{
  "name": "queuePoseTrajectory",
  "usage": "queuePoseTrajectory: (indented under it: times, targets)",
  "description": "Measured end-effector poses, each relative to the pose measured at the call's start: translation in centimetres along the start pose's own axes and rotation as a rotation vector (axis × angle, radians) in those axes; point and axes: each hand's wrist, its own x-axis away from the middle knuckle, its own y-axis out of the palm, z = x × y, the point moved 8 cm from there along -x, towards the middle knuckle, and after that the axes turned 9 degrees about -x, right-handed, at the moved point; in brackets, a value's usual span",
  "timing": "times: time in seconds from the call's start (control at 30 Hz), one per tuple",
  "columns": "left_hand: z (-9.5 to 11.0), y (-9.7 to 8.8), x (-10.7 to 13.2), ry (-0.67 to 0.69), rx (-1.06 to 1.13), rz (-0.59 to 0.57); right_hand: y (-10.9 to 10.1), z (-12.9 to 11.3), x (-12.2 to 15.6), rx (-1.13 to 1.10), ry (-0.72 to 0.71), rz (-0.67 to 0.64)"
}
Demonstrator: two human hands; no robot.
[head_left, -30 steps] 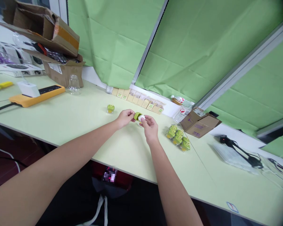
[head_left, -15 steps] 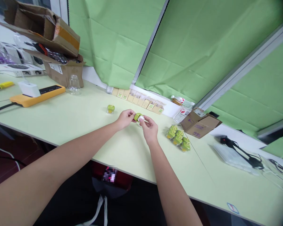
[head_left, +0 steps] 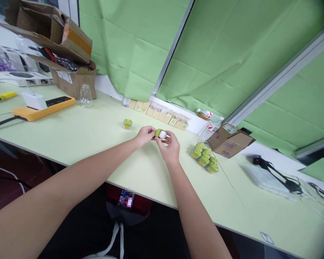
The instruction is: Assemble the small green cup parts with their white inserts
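Fingertips of the left hand (head_left: pixel 144 136) and right hand (head_left: pixel 169 147) close from either side on a small green-and-white plastic part (head_left: pixel 161 134), holding it up over the pale green table (head_left: pixel 97 144), between a lone matching green piece (head_left: pixel 127 124) and a bag of green parts (head_left: pixel 204 157).

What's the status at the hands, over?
Left hand, right hand gripping green-and-white plastic piece. Bagged green pieces to the right, not in the way.
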Motion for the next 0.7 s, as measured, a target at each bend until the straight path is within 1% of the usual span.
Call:
queuePoseTrajectory:
  times: [0.17, 0.3, 0.53, 0.7]
  targets:
    - [-0.5, 0.5, 0.1, -0.083, 0.081, -0.064, -0.1, 0.0, -0.1, 0.049, -0.057, -0.016]
    - [-0.5, 0.5, 0.2, -0.102, 0.096, -0.067, -0.2, -0.3, -0.1, 0.079, -0.095, -0.009]
    - [-0.1, 0.5, 0.5, -0.082, 0.079, -0.089, -0.1, -0.8, -0.1, 0.074, -0.133, -0.033]
    - [-0.3, 0.4, 0.2, -0.048, 0.074, -0.091, 0.0, -1.1, 0.0, 0.071, -0.159, -0.03]
